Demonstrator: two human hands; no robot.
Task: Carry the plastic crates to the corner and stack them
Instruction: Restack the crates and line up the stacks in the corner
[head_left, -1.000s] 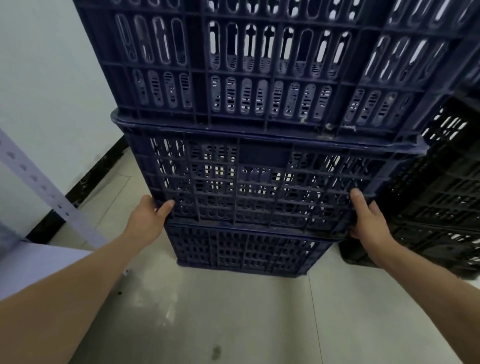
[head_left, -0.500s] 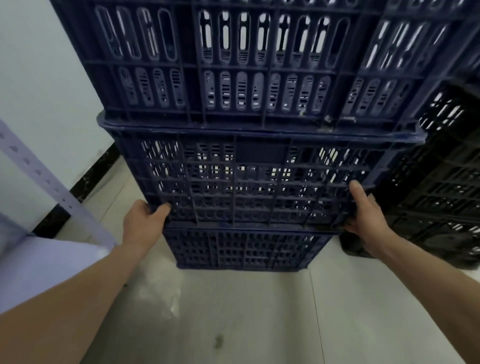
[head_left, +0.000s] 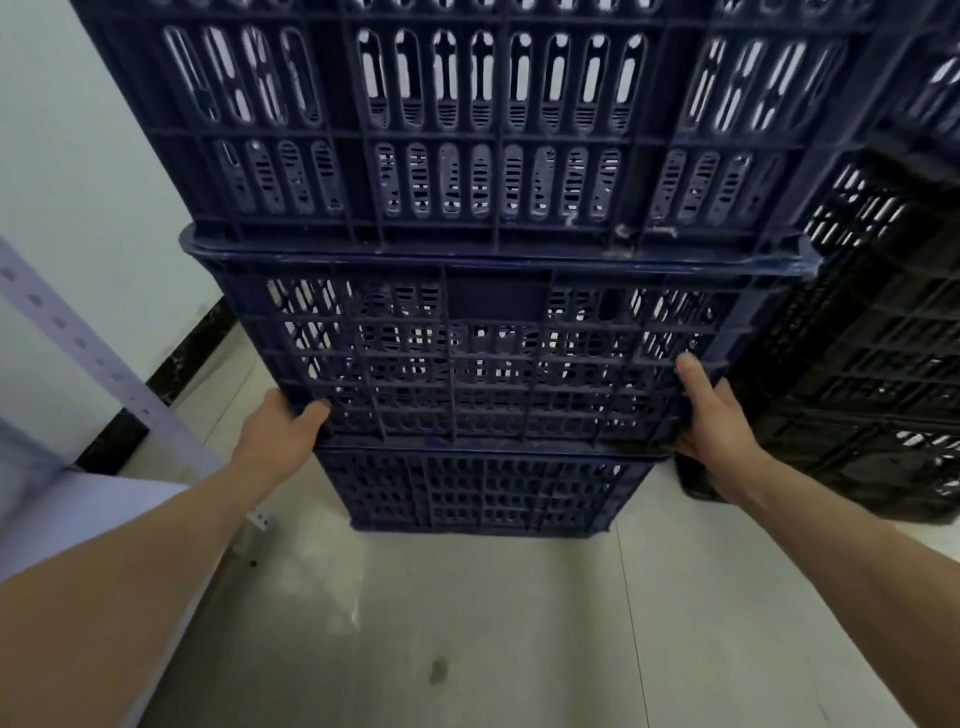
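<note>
Against the white wall (head_left: 78, 171), just beside black lattice plastic crates (head_left: 857, 374): three dark blue plastic crates, stacked. The bottom dark blue grid crate (head_left: 483, 493) stands on the grey floor (head_left: 467, 623). The middle dark blue lattice crate (head_left: 493, 353) sits on it and bears the upper dark blue slotted crate (head_left: 467, 130). The left hand (head_left: 280, 431) and right hand (head_left: 711, 415) grip the middle crate's lower corners, thumbs on its front face, the crate spanning between them. Stacking looks largely done; final seating and release likely remain.

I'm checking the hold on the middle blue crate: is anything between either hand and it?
Nothing visible. The left hand and the right hand grip the lower corners of the middle blue crate directly. The top crate sits on it, and the bottom crate lies under it.
</note>
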